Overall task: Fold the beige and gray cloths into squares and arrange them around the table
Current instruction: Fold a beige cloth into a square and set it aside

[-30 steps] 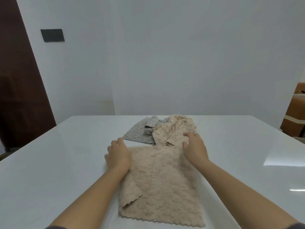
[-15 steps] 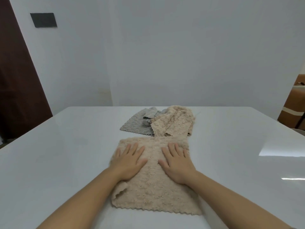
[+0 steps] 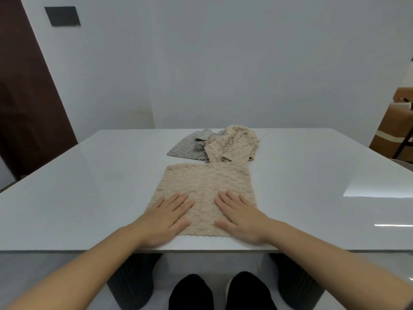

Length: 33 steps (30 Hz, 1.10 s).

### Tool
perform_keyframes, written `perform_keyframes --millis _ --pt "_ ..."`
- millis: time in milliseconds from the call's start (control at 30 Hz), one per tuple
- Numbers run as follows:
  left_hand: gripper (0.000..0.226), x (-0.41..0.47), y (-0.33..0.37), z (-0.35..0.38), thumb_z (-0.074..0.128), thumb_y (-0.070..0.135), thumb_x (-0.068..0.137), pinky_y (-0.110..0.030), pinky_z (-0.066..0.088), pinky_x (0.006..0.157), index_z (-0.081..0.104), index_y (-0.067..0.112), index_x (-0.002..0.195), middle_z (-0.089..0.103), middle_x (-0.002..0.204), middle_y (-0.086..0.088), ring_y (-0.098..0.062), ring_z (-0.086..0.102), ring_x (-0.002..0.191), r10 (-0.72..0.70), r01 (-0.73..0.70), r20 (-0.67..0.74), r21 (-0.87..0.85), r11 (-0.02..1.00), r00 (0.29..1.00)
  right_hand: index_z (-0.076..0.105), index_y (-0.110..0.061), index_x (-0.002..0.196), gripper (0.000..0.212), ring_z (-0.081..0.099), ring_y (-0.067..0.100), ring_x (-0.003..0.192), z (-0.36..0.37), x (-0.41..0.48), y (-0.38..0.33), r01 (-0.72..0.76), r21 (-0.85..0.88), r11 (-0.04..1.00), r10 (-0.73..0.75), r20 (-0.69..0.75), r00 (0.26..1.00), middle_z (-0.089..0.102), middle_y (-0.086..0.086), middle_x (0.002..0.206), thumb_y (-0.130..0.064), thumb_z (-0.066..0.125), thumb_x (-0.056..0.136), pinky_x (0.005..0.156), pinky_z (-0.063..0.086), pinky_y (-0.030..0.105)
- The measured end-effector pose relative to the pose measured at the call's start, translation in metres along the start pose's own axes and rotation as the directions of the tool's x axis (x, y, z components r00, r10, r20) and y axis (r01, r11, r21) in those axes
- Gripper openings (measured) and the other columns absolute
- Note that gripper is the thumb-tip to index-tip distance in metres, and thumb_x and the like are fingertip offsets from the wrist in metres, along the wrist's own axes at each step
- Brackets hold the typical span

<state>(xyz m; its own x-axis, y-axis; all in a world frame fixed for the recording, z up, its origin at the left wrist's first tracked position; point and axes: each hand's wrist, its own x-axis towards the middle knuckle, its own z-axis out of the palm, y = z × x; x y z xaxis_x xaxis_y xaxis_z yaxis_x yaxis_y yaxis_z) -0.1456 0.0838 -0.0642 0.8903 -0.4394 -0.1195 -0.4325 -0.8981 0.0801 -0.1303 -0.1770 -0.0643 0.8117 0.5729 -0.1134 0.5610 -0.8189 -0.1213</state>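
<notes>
Shoes [image 3: 190, 291], black, are seen nearest, under the near edge of the desk [image 3: 89, 186]. Just past that edge the left grip [image 3: 165, 220] and the right grip [image 3: 243, 220] are laid flat and open, palms down, with nothing clasped. Both are pressed on the near end of a beige cloth [image 3: 205, 182], which is spread flat beneath and ahead of them. Its scalloped near hem is exposed between the two grips. Just beyond its far edge, a gray cloth [image 3: 190, 147] lies ahead of the left grip, partly overlapped by a crumpled beige cloth [image 3: 232, 145] ahead of the right grip. Farthest off, a dark wall plate [image 3: 62, 16] is mounted to the left and cardboard boxes [image 3: 395, 126] are stacked to the right.
</notes>
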Motion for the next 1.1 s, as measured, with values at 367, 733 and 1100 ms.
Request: perform_keyframes --millis 367,733,1100 --pt "0.093 -0.038 0.029 0.007 0.032 0.076 0.085 -0.037 -0.015 0.117 -0.022 0.034 0.148 -0.036 0.151 0.008 -0.012 -0.032 0.14 0.087 -0.093 0.059 0.111 0.989 0.994 -0.014 -0.019 0.153 0.103 -0.029 0.02 0.141 0.004 -0.049 0.0 0.149 -0.175 0.973 -0.143 0.046 0.989 -0.03 0.002 0.153 -0.066 0.048 0.086 0.115 -0.016 0.038" --pt "0.022 -0.054 -0.001 -0.035 0.06 0.049 0.074 -0.024 0.042 0.069 0.065 0.029 0.083 0.06 0.07 0.017 0.002 0.053 0.067 -0.076 -0.035 -0.206 -0.485 0.874 0.976 0.063 -0.019 0.096 0.017 0.059 -0.001 0.091 -0.032 -0.063 0.03 0.087 0.446 0.891 -0.026 -0.141 0.99 0.066 -0.016 0.099 -0.01 0.058 0.082 0.084 0.047 0.025" --pt "0.012 0.014 -0.041 -0.04 0.06 0.016 0.092 -0.028 0.047 0.066 0.069 0.015 0.086 0.068 0.079 -0.001 -0.016 0.059 0.072 -0.52 0.153 -0.269 -0.76 0.631 0.811 0.056 -0.011 0.076 0.029 0.051 0.015 0.067 -0.052 -0.001 0.073 -0.074 0.789 0.61 0.374 -0.204 0.905 0.055 0.001 0.072 -0.025 0.049 0.1 0.064 0.045 0.029"
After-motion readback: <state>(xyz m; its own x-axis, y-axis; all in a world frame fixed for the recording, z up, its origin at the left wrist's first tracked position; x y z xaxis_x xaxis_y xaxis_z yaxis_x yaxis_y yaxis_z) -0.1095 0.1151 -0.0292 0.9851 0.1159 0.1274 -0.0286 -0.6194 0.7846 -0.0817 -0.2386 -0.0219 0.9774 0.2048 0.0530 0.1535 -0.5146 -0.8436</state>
